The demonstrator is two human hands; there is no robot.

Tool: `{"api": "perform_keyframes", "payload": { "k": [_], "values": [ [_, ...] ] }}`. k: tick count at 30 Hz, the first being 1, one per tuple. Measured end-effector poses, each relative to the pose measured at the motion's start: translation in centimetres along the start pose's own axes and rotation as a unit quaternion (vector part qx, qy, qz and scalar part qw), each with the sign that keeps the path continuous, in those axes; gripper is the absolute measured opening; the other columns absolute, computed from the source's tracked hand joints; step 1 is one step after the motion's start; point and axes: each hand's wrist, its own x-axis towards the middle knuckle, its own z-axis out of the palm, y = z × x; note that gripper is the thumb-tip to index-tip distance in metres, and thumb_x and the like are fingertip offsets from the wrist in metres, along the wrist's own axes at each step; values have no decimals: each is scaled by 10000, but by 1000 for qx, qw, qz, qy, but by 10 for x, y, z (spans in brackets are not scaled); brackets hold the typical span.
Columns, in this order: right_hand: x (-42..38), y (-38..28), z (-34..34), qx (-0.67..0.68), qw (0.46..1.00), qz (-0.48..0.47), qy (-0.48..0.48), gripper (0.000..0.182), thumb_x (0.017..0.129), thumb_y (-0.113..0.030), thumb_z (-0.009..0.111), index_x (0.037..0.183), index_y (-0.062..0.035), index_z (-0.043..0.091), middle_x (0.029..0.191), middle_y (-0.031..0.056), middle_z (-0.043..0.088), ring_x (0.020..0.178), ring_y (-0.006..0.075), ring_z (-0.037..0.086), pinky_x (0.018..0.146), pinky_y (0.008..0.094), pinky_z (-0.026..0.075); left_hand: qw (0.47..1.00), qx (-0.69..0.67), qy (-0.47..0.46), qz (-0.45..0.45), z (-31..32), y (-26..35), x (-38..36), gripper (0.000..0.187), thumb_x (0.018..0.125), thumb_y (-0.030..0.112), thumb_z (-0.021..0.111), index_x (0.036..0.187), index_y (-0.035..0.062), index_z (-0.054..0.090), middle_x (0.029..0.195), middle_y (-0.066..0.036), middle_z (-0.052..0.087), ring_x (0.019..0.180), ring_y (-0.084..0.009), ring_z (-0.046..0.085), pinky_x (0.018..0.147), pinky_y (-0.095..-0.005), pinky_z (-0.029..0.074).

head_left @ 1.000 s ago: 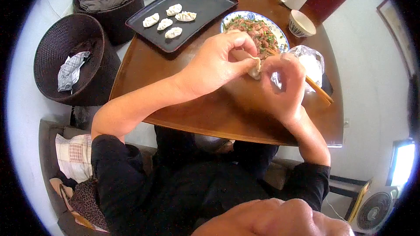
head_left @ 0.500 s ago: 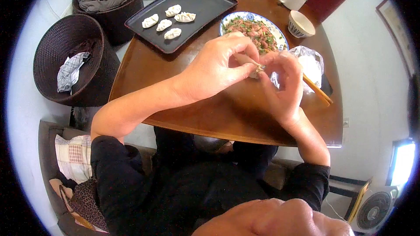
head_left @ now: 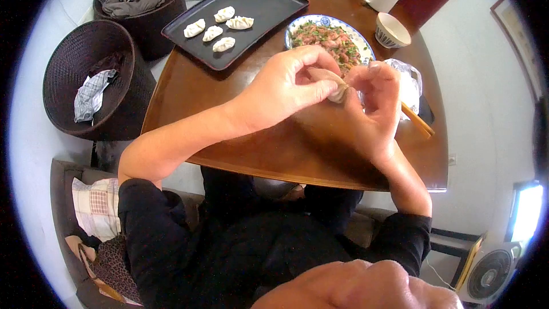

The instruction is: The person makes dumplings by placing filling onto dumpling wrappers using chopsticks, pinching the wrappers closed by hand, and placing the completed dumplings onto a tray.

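Now pinched between both hands over the wooden table (head_left: 257,149): a dumpling (head_left: 336,90), more folded shut than half a second ago, edge less visible. Left hand (head_left: 283,88) clamped on it with thumb and fingertips; right hand (head_left: 374,109) gripping from the other side, raised slightly since before. Just beyond, filling bowl (head_left: 329,39); farther left, black tray (head_left: 240,17) holding five finished dumplings (head_left: 216,30), unmoved.

Head camera looks steeply down, close over the table (head_left: 240,137).
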Motion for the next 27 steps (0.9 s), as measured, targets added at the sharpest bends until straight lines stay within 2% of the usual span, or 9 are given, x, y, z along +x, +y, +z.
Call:
{"api": "perform_keyframes", "payload": {
  "k": [2,7,9,10,14,18,20,22,27],
  "values": [
    [1,-1,1,15,1000,7,14,491,808,145,565,1219,-42,374,1016,97,547,910,147,580,804,279,501,996,-84,13,-38,-3,-3,4,154,889,91,650,1020,28,599,918,0,619,824,-45,560,724,-210,472],
    [-1,-3,0,15,1000,-2,6,455,803,132,584,1187,-39,410,1002,97,557,884,156,591,781,278,507,994,-94,6,-47,-4,-8,4,150,886,78,658,1016,30,599,914,2,617,812,-36,556,714,-200,471],
    [0,-5,-1,-77,994,-66,-30,410,793,116,615,1141,-30,455,986,105,575,849,173,605,749,280,515,993,-105,1,-44,-4,-9,3,150,885,74,661,1014,29,598,902,9,610,807,-32,553,710,-195,468],
    [0,-6,0,-81,993,-80,-30,376,782,101,642,1102,-22,487,975,115,587,822,185,613,722,275,518,997,-75,4,-33,-2,-9,2,156,883,73,663,1015,25,596,895,14,595,810,-31,552,709,-190,464],
    [-1,-4,1,-76,994,-77,-25,417,778,110,647,1130,-23,467,980,106,587,821,163,609,721,266,515,1000,1,13,7,0,-1,-1,142,884,60,655,1005,14,598,897,20,550,828,-30,549,715,-185,456],
    [1,-3,3,-48,996,-68,23,465,782,122,646,1172,-23,437,978,96,589,819,134,602,718,256,513,1000,-10,7,2,1,2,-1,120,887,40,638,1000,12,608,924,13,544,828,-32,543,718,-188,456],
    [2,-4,2,-48,996,-65,31,478,784,125,643,1184,-24,429,977,95,590,820,126,600,719,254,512,999,6,8,31,0,-3,0,124,889,29,624,1011,13,613,930,10,544,835,-36,542,725,-193,456],
    [1,-5,-1,-92,994,-61,2,479,788,118,646,1191,-25,429,974,98,592,814,127,605,714,251,514,1000,-10,3,21,0,-2,-1,136,889,31,625,1023,14,611,928,10,548,845,-38,543,732,-194,455],
    [1,-1,-2,-104,993,-62,10,457,779,118,648,1158,-25,436,970,96,593,802,126,610,698,250,516,998,-49,-15,-22,0,-2,0,144,890,37,625,1032,23,606,942,5,568,850,-44,546,746,-205,460]
  ]
}}
